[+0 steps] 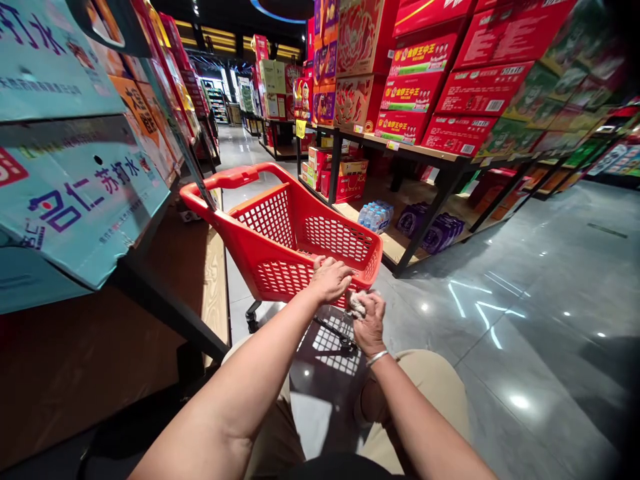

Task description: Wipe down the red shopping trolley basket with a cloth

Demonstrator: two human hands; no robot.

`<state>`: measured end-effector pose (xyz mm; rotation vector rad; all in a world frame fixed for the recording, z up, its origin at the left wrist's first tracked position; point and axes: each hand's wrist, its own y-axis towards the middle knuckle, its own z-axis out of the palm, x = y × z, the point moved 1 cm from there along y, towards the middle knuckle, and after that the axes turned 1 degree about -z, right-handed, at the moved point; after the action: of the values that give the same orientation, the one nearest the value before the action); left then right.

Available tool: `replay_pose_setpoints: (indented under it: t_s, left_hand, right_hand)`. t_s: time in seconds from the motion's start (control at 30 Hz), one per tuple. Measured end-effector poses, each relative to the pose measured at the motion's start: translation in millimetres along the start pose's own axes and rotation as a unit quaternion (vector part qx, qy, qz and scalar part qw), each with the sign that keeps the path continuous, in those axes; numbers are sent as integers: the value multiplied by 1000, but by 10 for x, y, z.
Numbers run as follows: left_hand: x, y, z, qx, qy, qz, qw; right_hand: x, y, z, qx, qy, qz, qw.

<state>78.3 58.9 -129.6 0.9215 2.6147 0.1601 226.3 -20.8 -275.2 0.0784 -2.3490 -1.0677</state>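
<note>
A red plastic shopping cart (280, 272) with perforated basket walls stands in front of my knees, its handle toward the far left. My left hand (331, 279) rests on the rim of the near end, fingers curled over the edge. Just right of it and lower, my right hand (369, 321) is closed around a crumpled whitish cloth (357, 303), held against the outside of that end. A bracelet circles the right wrist. The fingertips of the right hand are partly hidden by the cloth.
Light-blue drink cartons (85, 193) are stacked close on the left, above a black shelf leg (170, 307). At the right, a display table carries red boxes (467, 137); bottled water packs (375, 217) sit on its lower shelf. Glossy grey floor (530, 287) extends rightward.
</note>
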Motion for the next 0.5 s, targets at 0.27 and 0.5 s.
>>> replay_pose_setpoints:
  t_s: [0.27,0.5]
  left_hand:
    - [20,-55,20,-10,1,13,1000]
    - [109,-236,-47,-39,7,11,999]
  right_hand:
    - [314,591,-470,-39,-10,-86,995]
    - [376,867,-622,145,14,-96,985]
